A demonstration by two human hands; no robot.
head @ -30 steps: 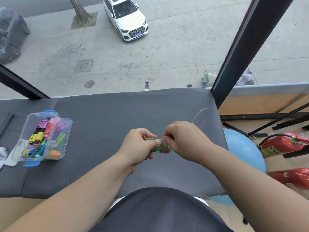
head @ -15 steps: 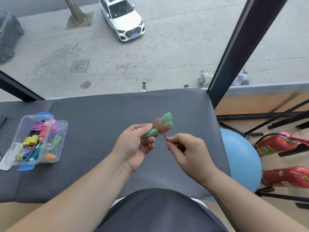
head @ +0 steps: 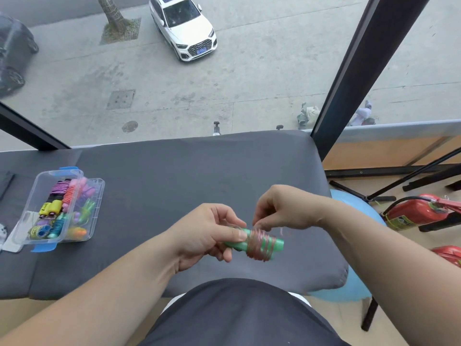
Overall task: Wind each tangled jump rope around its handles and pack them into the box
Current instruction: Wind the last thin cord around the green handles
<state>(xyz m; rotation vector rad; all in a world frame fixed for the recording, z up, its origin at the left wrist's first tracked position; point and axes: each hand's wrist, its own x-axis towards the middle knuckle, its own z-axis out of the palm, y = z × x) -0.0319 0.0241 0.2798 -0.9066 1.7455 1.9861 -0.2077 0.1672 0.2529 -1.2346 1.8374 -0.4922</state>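
Trainee: Grip first, who holds what?
Coach: The left hand [head: 207, 236] is wrapped round the butt ends of the paired green handles [head: 279, 244], thumb on top. The right hand [head: 287, 211] pinches the reddish cord [head: 259, 243] just above the coils, over the grey padded table [head: 199, 171]
Trainee: How will the bundle handle?
Coach: Light, I'd judge. The handles look like hard, slick plastic, and the cord is thin and springy, so it will want to unwind. Hold it across the coils, trapping the loose end, for the carry to the clear box [head: 97, 196] on the left, well apart and already part-filled with wound ropes [head: 59, 188]
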